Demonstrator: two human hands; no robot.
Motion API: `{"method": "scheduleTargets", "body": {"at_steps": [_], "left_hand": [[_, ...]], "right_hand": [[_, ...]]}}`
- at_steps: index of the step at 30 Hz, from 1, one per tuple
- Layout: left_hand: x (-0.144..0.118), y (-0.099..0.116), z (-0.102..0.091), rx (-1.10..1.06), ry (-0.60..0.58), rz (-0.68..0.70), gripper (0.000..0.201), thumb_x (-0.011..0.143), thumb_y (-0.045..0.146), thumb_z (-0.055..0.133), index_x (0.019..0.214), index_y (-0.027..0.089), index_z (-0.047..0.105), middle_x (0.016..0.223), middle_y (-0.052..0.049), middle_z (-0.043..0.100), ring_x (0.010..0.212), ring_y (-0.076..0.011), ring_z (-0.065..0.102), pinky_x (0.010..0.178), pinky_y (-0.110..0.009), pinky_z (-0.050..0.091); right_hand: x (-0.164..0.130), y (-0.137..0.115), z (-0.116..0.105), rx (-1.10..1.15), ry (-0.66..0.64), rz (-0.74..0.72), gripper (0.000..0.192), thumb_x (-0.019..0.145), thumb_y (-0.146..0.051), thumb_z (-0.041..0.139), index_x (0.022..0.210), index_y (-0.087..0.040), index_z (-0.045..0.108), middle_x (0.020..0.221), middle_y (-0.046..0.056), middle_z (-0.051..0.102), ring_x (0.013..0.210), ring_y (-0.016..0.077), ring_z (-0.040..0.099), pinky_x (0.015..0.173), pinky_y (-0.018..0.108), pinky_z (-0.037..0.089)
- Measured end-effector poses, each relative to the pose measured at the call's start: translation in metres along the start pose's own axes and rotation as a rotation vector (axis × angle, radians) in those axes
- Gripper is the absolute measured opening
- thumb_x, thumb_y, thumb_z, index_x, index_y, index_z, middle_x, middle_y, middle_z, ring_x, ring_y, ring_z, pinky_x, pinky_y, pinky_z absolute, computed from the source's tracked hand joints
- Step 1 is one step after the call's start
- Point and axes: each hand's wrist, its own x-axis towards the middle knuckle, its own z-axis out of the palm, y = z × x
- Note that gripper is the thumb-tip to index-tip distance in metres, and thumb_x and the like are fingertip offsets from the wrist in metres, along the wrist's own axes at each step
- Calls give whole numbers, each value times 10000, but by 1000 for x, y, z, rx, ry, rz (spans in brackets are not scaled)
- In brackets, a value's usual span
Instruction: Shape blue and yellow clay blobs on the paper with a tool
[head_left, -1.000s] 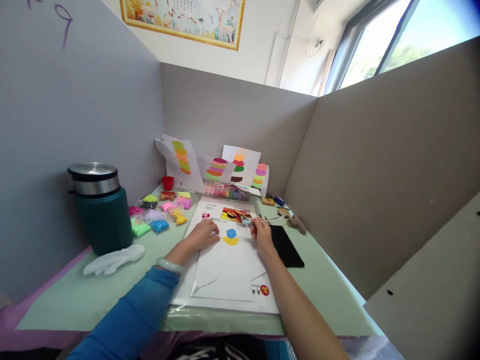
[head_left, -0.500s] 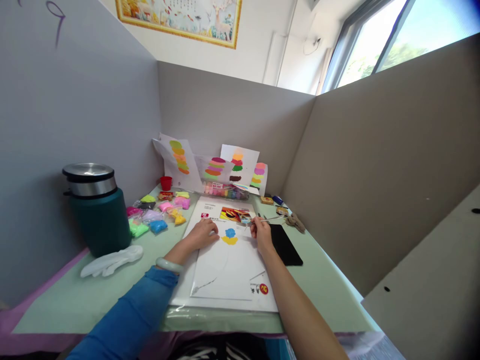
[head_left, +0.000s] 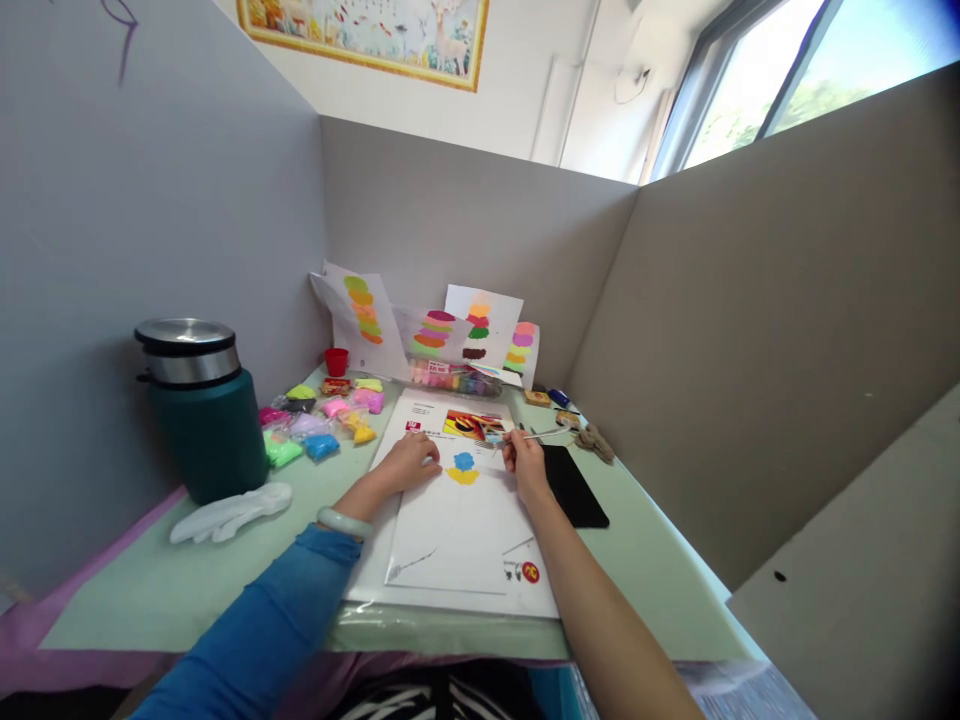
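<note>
- Landmark = white sheet (head_left: pixel 457 530), lying flat on the green table (head_left: pixel 187 590), w/ a printed colour picture at its far end.
- Left hand (head_left: pixel 409 463): resting palm-down on the sheet's left-centre part, fingers loosely curled, gripping nothing; fingertips just left of the clay patches. Pale bangle at the wrist, blue sleeve behind it.
- Right hand (head_left: pixel 525 462): pinched shut around a thin stick tool (head_left: pixel 536 436), at the sheet's right edge. Tool runs roughly level, far end pointing right, off the sheet. Can't tell whether its near tip touches the sheet.
- Blue clay patch (head_left: pixel 464 461): stuck on the sheet, between the 2 hands, below the printed picture.
- Yellow clay patch (head_left: pixel 463 477): touching the blue one, on its near side.
- Black pad (head_left: pixel 574 487): flat on the table, just right of the sheet, beside the right wrist.
- Small clay bags (head_left: pixel 319 425) (pink, green, blue, yellow): scattered left of the sheet's far corner.
- Clear box of clay colours (head_left: pixel 454 380): just beyond the sheet's far edge.
- 4 papers w/ stacked colour swatches (head_left: pixel 431 335): leaning on the partition behind that box.
- Red cup (head_left: pixel 336 362): beyond the bags, far left of the sheet.
- Teal flask w/ steel lid (head_left: pixel 202 410): well left of the sheet.
- White glove (head_left: pixel 229 512): lying flat left of the sheet, in front of the flask.
</note>
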Motion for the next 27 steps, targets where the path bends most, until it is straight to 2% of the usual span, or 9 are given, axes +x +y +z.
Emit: {"method": "scheduleTargets", "body": {"at_steps": [17,22,27], "left_hand": [[0,-2,1,26,16,20,186,742,342,562,829,205,653,924,-64,604,962,-231,517,877,-346,387],[3,-4,4,15,11,10,196,738,345,566,831,197,655,940,-72,608,958,-230,522,881,-343,389],[4,-7,7,8,21,10,172,730,318,577,822,191,650,931,-70,611,958,-226,523,888,-341,387]], "right_hand": [[1,4,-3,-1,34,6,325,715,-498,589,672,-185,514,428,-51,467,330,49,330,308,170,197],[0,6,-2,-16,-29,-3,366,719,-537,567,696,-175,523,446,-42,490,325,46,342,311,173,204],[-2,2,1,48,-135,45,443,721,-590,536,876,-175,551,669,16,625,419,78,490,325,167,258]]}}
